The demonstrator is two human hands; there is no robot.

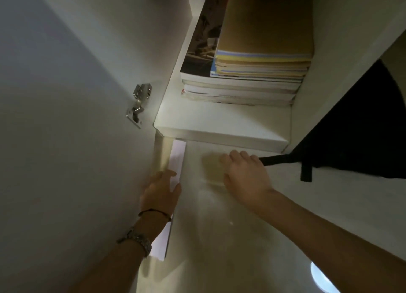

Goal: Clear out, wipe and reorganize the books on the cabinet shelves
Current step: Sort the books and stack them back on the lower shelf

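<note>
Starting at the left of the frame, I see the open cabinet door point(66, 117) with its metal hinge point(138, 105) at centre left. Just right of that, low in the frame, my left hand point(161, 192) rests against a thin white sheet or slim booklet point(176, 161) that stands on edge along the cabinet's side wall; its fingers point(169, 174) look loosely extended and laid on the paper rather than pinching it, though blur keeps me from being sure. That sheet looks light and floppy to me, so I would take it by its long edge near the middle and support it so that it does not fold. Moving right, my right hand point(245, 178) lies flat, fingers together and pressing a pale yellowish cloth point(212, 168) onto the lower shelf point(219, 226). The cloth looks soft and thin, so I judge it wants palm pressure, not a grip. Above it, in the upper centre, the stack of books point(252, 73) lies flat on the upper shelf point(219, 121), brown soft-cover notebooks on top of wider white-edged volumes. I judge that pile heavy and liable to slide apart, its covers smooth, so it is best lifted in small batches, from beneath at both ends. At the right edge, a black bag point(362, 143) hangs with its strap point(306, 172) trailing onto the lower shelf.
</note>
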